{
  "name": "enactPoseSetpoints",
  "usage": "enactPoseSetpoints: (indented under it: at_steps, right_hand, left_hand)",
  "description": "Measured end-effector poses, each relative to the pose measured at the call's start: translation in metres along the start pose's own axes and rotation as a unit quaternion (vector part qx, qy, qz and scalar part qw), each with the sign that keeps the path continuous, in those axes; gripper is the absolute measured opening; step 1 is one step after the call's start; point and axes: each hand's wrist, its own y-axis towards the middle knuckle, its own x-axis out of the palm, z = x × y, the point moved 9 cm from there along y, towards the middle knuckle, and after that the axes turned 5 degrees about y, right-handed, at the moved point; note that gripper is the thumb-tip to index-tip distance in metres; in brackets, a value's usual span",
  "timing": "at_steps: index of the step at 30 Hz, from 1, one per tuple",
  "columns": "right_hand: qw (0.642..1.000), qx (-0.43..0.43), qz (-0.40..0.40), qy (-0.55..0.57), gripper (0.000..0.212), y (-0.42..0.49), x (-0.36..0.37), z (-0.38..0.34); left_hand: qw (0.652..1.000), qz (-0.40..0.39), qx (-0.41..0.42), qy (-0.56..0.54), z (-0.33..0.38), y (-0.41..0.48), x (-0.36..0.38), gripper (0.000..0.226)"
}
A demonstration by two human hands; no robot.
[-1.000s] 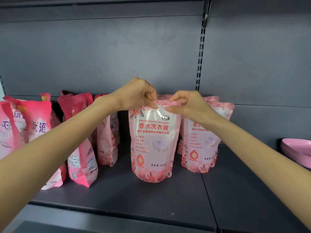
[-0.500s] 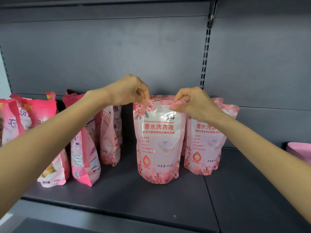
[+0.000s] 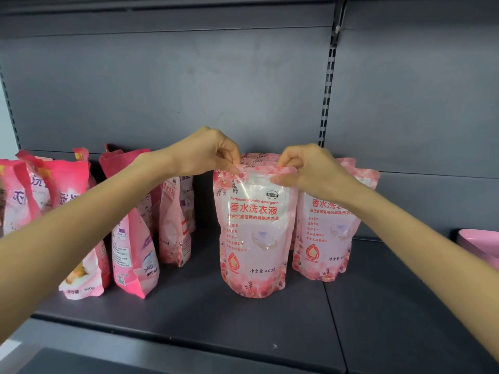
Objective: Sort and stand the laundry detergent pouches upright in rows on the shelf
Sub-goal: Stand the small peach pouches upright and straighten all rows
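The left hand and right hand each pinch a top corner of the pale pink pouch, upright on the shelf (front of its row), and letting go unevenly could tip this soft pack forward

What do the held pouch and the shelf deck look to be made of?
The held pouch: glossy flexible plastic film, judging by glare and creases. The shelf deck: apparently painted metal, matte dark grey, with a seam between panels.
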Motion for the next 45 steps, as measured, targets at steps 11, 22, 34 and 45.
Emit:
enactPoseSetpoints:
  at_steps: [11, 22, 34, 45]
  right_hand:
    - [0.995, -0.103, 0.006, 0.002, 0.024, 0.008, -0.001, -0.049]
    - [0.985, -0.148, -0.063, -0.061, 0.025, 0.031, 0.053, -0.083]
    - [0.986, -0.069, -0.086, -0.127, 0.059, 0.078, 0.102, -0.106]
    - [0.983, 0.020, -0.069, -0.169, 0.018, 0.088, 0.129, -0.100]
  left_hand:
    - [0.999, 0.004, -0.027, 0.040, -0.009, -0.025, -0.025, 0.018]
    - [0.976, -0.023, -0.116, 0.180, -0.075, -0.055, -0.048, 0.032]
    - [0.956, -0.152, -0.076, 0.240, -0.127, -0.018, -0.042, 0.055]
    - [0.966, -0.183, 0.039, 0.177, -0.143, 0.001, -0.012, 0.025]
